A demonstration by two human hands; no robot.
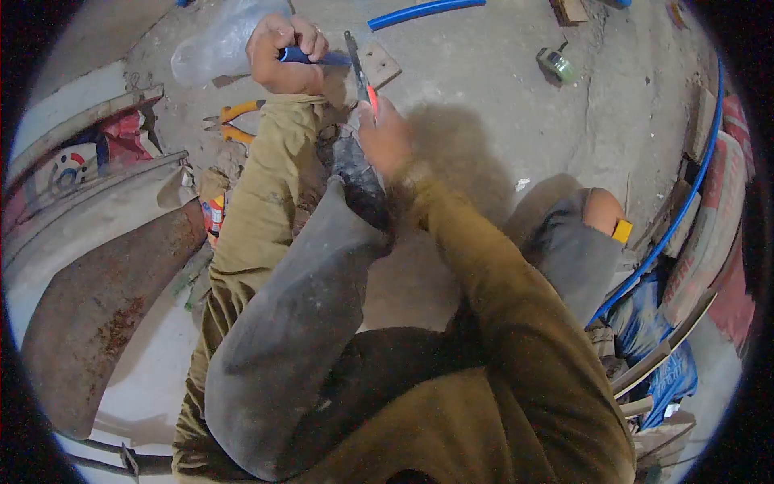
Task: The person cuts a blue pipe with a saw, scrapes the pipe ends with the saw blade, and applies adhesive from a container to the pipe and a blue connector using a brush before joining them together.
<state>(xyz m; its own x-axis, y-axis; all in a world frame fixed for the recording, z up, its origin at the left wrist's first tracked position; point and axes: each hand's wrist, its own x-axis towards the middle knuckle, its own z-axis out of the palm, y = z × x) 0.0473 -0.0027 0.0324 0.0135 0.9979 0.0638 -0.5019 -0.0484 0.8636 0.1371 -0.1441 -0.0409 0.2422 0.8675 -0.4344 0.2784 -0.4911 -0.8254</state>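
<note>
Left hand [284, 55] fisted on blue pipe [310, 56], right hand [385, 137] gripping red-handled cutter [360, 73] just beside it; blade could slip toward the fingers if the pipe twists.

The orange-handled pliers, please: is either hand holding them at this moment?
No, the orange-handled pliers lie on the floor, below the left hand gripping a blue pipe.

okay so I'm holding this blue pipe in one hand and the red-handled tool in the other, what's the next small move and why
Probably bring the red-handled tool in the right hand a little closer and square to the blue pipe. The left hand grips the pipe firmly, and the tool's tip sits right beside the pipe's free end. Whether the tip touches it cannot be told.
</note>
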